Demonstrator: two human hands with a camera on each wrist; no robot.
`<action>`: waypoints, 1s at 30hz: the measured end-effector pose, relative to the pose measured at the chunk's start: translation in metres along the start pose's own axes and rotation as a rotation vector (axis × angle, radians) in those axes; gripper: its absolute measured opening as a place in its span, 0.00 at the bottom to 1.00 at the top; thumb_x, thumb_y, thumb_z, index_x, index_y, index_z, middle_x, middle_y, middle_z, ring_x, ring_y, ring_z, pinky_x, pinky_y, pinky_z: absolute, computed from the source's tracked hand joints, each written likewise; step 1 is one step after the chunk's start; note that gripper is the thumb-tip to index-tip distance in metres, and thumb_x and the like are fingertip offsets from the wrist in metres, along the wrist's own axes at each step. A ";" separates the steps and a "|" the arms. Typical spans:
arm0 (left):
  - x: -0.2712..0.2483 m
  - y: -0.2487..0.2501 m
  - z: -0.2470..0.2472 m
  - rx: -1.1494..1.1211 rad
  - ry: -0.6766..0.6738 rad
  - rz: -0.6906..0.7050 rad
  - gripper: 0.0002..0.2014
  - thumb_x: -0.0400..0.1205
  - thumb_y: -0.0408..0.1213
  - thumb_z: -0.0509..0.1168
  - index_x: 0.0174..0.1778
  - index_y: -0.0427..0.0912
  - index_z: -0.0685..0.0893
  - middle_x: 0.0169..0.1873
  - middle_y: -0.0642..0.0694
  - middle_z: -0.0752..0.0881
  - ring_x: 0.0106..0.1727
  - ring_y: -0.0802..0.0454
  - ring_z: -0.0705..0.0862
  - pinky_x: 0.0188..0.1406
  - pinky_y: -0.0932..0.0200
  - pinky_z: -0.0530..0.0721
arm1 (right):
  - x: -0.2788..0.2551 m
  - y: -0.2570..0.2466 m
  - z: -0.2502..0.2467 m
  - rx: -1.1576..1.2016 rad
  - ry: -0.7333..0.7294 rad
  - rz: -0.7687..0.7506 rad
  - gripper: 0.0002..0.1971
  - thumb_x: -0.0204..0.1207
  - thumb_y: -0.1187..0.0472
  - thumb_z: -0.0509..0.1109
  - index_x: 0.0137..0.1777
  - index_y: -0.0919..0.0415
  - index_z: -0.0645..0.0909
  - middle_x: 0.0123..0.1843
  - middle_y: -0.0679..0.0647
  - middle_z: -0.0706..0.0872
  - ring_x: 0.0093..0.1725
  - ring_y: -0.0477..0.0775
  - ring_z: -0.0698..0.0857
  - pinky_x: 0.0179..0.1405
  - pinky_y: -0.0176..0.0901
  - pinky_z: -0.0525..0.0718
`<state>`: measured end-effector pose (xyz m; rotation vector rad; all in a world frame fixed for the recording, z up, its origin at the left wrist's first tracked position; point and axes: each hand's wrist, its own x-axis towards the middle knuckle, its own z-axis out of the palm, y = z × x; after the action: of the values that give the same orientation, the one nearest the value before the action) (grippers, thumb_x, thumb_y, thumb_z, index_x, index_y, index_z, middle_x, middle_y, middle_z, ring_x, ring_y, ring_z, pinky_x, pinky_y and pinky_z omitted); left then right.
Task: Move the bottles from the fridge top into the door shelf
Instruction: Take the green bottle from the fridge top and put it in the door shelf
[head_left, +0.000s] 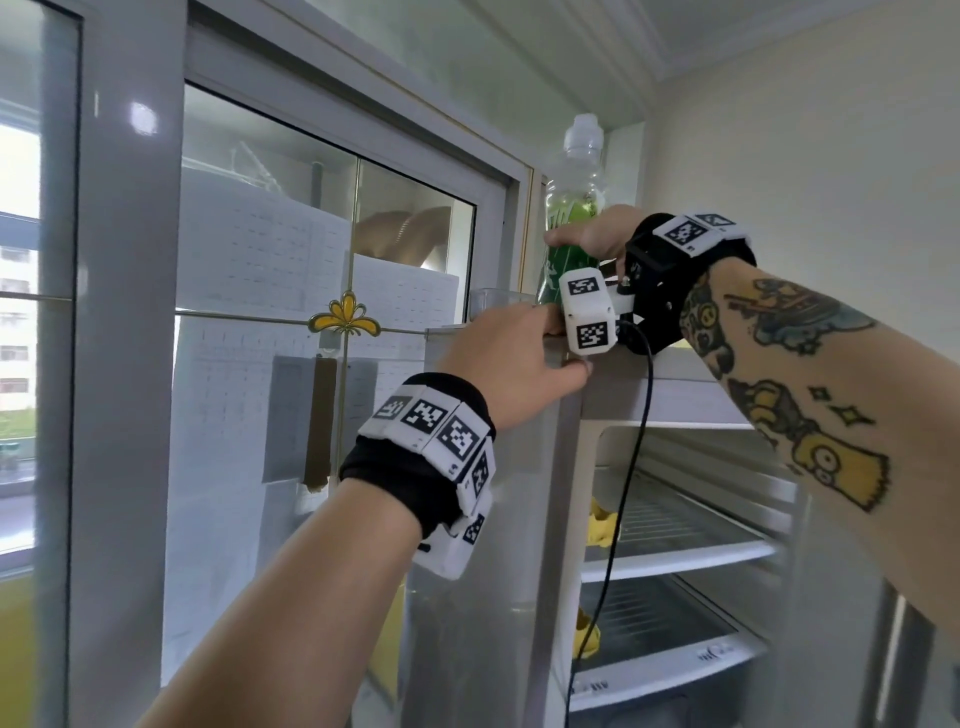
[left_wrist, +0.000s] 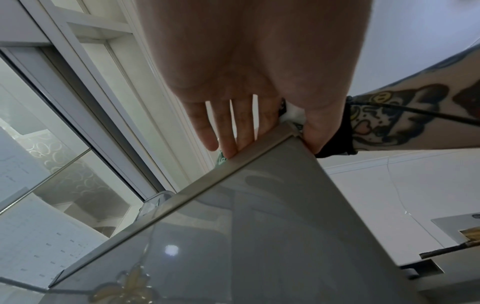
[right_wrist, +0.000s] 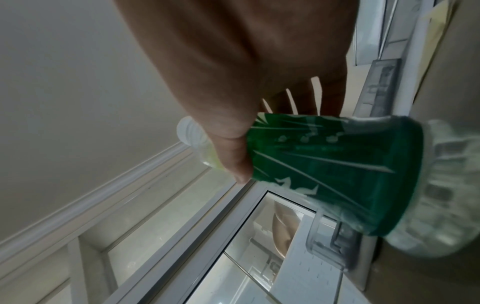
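A clear bottle (head_left: 574, 208) with a green label and a white cap stands upright over the left end of the fridge top (head_left: 685, 366). My right hand (head_left: 589, 236) grips it around the label; the right wrist view shows my thumb and fingers wrapped round the bottle (right_wrist: 324, 164). My left hand (head_left: 511, 348) holds the top corner of the open fridge door (head_left: 483, 519), fingers over its top edge (left_wrist: 233, 131) and thumb against the corner. A clear plastic door shelf (head_left: 493, 299) (right_wrist: 327, 236) shows just behind the door's top edge.
The fridge stands open, with white wire shelves (head_left: 675, 525) and yellow items (head_left: 602, 525) at their left end. A black cable (head_left: 631, 467) hangs from my right wrist across the opening. A glazed partition (head_left: 311, 312) stands close on the left, a wall on the right.
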<state>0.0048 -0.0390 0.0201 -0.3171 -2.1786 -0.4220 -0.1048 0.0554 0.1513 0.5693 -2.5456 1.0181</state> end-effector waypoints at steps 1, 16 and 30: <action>0.000 0.000 0.001 0.000 -0.005 -0.003 0.14 0.74 0.52 0.68 0.51 0.48 0.85 0.49 0.52 0.89 0.50 0.52 0.85 0.49 0.55 0.83 | -0.003 0.002 -0.003 0.025 0.017 0.000 0.36 0.74 0.39 0.70 0.72 0.68 0.74 0.68 0.61 0.82 0.66 0.64 0.83 0.67 0.55 0.82; -0.004 0.026 0.003 -0.005 0.039 -0.162 0.14 0.74 0.45 0.68 0.53 0.46 0.85 0.52 0.47 0.86 0.53 0.49 0.81 0.52 0.57 0.75 | -0.091 0.065 -0.083 0.310 0.266 -0.028 0.12 0.73 0.49 0.72 0.41 0.57 0.78 0.46 0.51 0.86 0.47 0.50 0.86 0.61 0.47 0.87; -0.028 0.177 0.099 -0.281 0.017 0.039 0.16 0.78 0.41 0.62 0.61 0.44 0.85 0.61 0.45 0.86 0.62 0.46 0.82 0.65 0.53 0.76 | -0.236 0.214 -0.114 0.393 0.332 0.160 0.20 0.68 0.52 0.78 0.58 0.60 0.83 0.48 0.54 0.92 0.47 0.51 0.92 0.49 0.46 0.89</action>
<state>0.0156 0.1607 -0.0258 -0.5070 -2.0927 -0.7080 0.0145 0.3336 0.0009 0.2634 -2.1361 1.5455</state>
